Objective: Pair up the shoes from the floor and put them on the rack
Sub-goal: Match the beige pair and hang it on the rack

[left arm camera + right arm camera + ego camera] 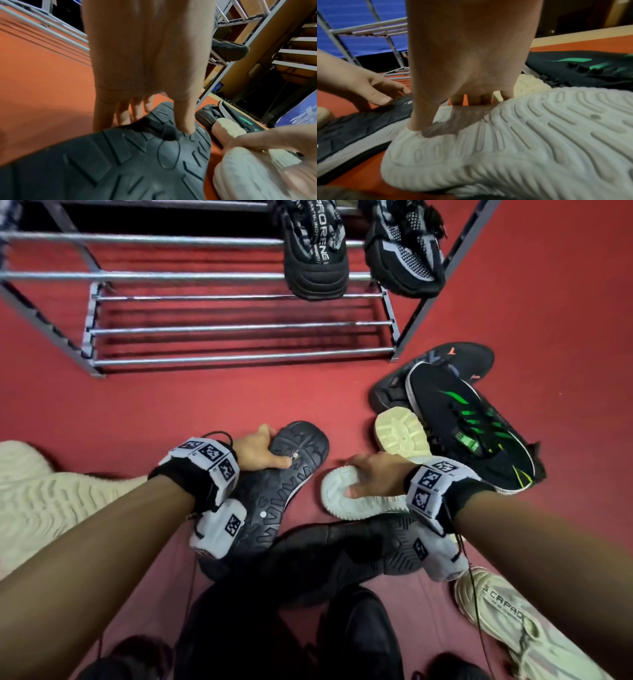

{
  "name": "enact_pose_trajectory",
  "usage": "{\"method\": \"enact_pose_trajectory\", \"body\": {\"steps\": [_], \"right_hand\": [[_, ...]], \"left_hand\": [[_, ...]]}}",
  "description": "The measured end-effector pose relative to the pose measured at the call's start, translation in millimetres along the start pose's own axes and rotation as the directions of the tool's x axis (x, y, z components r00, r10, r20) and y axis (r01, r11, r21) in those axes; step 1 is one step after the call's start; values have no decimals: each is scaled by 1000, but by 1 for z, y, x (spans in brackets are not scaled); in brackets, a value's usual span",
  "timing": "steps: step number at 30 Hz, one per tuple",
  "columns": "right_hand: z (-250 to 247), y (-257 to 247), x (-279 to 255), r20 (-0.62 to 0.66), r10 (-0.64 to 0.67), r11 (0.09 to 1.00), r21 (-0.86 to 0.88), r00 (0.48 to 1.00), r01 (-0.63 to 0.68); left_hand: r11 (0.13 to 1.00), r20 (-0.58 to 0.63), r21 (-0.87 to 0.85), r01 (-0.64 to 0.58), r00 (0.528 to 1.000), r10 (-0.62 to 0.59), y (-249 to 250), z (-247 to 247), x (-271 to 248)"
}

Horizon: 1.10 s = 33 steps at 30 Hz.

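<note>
My left hand (pixel 263 451) grips the toe end of a black shoe (pixel 274 501) turned sole up on the red floor; the thumb presses the tread and the fingers curl round the far edge, as the left wrist view shows (pixel 154 119). My right hand (pixel 371 474) grips a white-soled shoe (pixel 342 498), also sole up, with the thumb on the sole (pixel 522 142) and the fingers curled over its far side. The metal rack (pixel 239 326) stands ahead. A black-and-white pair (pixel 315 251) hangs on its upper rails at the right.
Right of my hands lie a black shoe with green stripes (pixel 469 422), a black shoe with orange marks (pixel 455 357) and a cream sole (pixel 400 433). A dark grey-soled shoe (pixel 342 553) lies under my wrists. Cream shoes lie at far left (pixel 41 491) and lower right (pixel 503 611).
</note>
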State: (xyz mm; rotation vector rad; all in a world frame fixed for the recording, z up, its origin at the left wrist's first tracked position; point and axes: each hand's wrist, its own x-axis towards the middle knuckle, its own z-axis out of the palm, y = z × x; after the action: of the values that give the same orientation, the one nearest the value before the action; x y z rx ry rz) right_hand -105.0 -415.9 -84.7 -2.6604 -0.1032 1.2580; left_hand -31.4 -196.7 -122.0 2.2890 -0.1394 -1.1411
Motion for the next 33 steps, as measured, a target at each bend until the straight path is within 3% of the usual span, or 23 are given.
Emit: {"method": "enact_pose_trajectory", "body": {"steps": [3, 5, 9, 13, 15, 16, 18, 19, 20, 21, 23, 24, 25, 27, 33], "right_hand": [[-3, -1, 4, -4, -6, 993, -121, 1000, 6], [-7, 1, 4, 19, -22, 995, -98, 1000, 23], [-13, 11, -5, 0, -63, 966, 251, 998, 61], [-42, 32, -18, -270, -44, 815, 546, 962, 191], [-61, 36, -24, -470, 86, 685, 668, 878, 290], [-70, 36, -26, -568, 181, 651, 681, 803, 335], [-87, 32, -27, -707, 356, 727, 621, 612, 294], [-93, 28, -27, -732, 400, 779, 588, 552, 215], [-98, 21, -27, -722, 410, 810, 569, 558, 142], [-101, 14, -26, -667, 408, 814, 575, 623, 83], [-94, -4, -22, -456, 351, 741, 669, 818, 55], [-87, -10, -19, -340, 309, 683, 730, 889, 42], [-81, -13, -18, -263, 278, 633, 774, 924, 30], [-74, -10, -16, -230, 269, 573, 819, 935, 37], [-52, 25, -16, -257, 464, 560, 826, 848, -56]], "left_hand": [[999, -8, 33, 14, 1000, -13, -5, 1, 3], [1000, 38, 10, 14, 999, -15, -6, 0, 6], [994, 139, -74, 77, 988, -66, -2, -9, 4], [980, 167, -170, 108, 983, -79, 0, -16, -1], [975, 142, -189, 119, 986, -93, 0, -20, -2], [974, 125, -192, 122, 987, -99, -1, -22, -3], [974, 73, -194, 118, 992, -106, -4, -24, -3], [973, 41, -196, 120, 993, -114, -5, -26, -4], [971, 11, -204, 126, 992, -126, -6, -26, -4], [969, -10, -211, 130, 991, -135, -7, -27, -5], [973, -42, -198, 118, 991, -129, -10, -25, -7], [977, -46, -179, 112, 991, -122, -11, -25, -8], [980, -48, -169, 105, 992, -115, -12, -24, -9], [975, -42, -197, 99, 993, -110, -15, -22, -10], [976, -86, -207, 72, 992, -92, -31, -24, -15]]}}
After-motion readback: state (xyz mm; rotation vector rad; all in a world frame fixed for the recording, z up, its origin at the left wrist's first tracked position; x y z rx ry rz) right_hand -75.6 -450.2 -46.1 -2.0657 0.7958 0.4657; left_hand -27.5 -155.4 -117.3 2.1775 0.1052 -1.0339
